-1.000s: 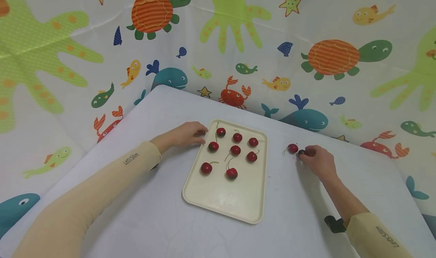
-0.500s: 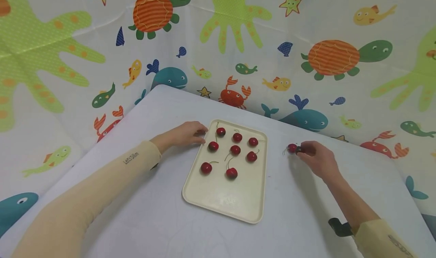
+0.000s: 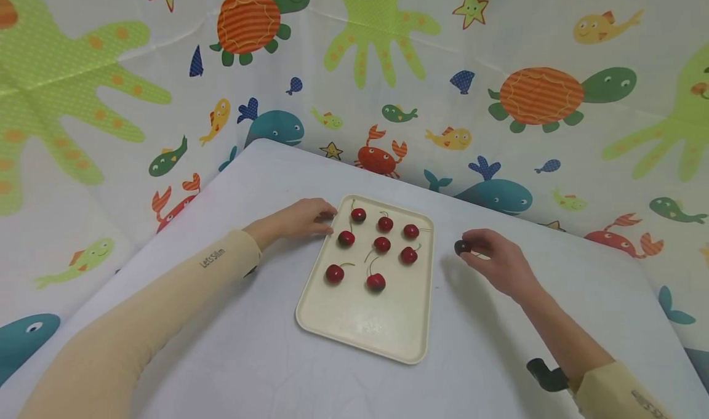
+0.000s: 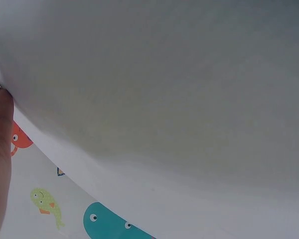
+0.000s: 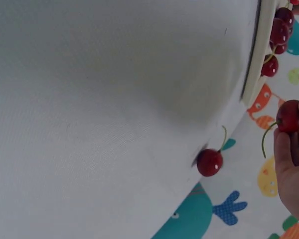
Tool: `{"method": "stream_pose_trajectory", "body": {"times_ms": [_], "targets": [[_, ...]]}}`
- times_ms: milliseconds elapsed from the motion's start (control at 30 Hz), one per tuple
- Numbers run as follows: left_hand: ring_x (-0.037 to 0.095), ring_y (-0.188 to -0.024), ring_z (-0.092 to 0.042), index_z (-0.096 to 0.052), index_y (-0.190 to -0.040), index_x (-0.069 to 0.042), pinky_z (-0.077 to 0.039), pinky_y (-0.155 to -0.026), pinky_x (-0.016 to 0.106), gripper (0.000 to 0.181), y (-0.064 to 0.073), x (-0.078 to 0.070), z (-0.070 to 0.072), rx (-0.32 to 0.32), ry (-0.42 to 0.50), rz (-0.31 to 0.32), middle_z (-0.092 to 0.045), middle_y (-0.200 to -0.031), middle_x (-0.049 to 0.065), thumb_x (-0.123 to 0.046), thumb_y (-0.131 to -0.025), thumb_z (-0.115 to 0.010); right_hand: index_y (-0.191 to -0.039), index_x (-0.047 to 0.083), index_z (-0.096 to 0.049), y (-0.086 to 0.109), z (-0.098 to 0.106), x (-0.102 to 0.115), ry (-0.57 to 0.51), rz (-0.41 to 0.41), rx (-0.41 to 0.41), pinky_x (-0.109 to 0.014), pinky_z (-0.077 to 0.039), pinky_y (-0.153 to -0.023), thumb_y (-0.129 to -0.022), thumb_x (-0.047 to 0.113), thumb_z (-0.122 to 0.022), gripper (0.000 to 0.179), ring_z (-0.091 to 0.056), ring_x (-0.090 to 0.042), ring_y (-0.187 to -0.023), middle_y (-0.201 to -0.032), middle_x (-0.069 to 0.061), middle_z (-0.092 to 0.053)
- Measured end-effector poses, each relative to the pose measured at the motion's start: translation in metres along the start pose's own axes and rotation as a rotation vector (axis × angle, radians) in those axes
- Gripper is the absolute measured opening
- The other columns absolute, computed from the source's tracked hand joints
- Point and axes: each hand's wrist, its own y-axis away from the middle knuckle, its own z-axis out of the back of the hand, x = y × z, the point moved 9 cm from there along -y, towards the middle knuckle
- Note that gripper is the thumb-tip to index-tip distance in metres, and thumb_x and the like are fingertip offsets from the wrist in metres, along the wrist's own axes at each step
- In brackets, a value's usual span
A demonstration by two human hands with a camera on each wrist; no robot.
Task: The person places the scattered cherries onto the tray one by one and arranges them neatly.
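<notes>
My right hand (image 3: 501, 262) pinches a dark red cherry (image 3: 461, 247) between thumb and fingertips, above the table to the right of the tray; its green stem hangs down in the right wrist view. Another cherry (image 5: 210, 162) with an upright stem lies on the white table there, hidden behind the hand in the head view. At the left rim of the cream tray (image 3: 371, 330), my left hand (image 3: 303, 218) rests with relaxed fingers, fingertips right at the edge. Several stemmed cherries (image 3: 382, 244) lie spread over the tray's far and middle parts.
The white table (image 3: 221, 339) runs back to a curtain (image 3: 343, 108) printed with sea animals. A dark wrist strap piece (image 3: 547, 376) sticks out beside the right sleeve. The tray has a low raised rim.
My right hand has lifted the pinched cherry and moved left toward the tray, passing in front of the other cherry, which the head view showed earlier. The left hand stays in place.
</notes>
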Motion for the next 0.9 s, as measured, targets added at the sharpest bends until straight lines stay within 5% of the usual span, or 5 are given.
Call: {"method": "stream_pose_trajectory", "body": {"times_ms": [667,900], "targets": [[0.022,-0.115,-0.052,-0.051,-0.129,-0.007,-0.044,-0.1,0.037,0.052,0.0,0.0,-0.001,-0.007,0.019,-0.005,-0.056,-0.124,0.009,-0.028,-0.084,-0.067,-0.116,0.011,-0.056,0.009,-0.034,0.052,-0.1,0.191,0.096,-0.043,-0.05,-0.089,-0.081,0.012,-0.07,0.038,-0.062,-0.022,-0.106,-0.111,-0.004,-0.062],[0.022,-0.116,-0.051,-0.051,-0.129,-0.007,-0.043,-0.101,0.038,0.052,0.001,0.0,0.0,-0.01,0.025,-0.003,-0.056,-0.125,0.009,-0.028,-0.084,-0.067,-0.116,0.014,-0.057,0.016,-0.054,0.066,-0.055,0.247,0.173,-0.036,-0.052,-0.088,-0.079,0.014,-0.072,0.039,-0.062,-0.016,-0.104,-0.11,0.004,-0.062]]}}
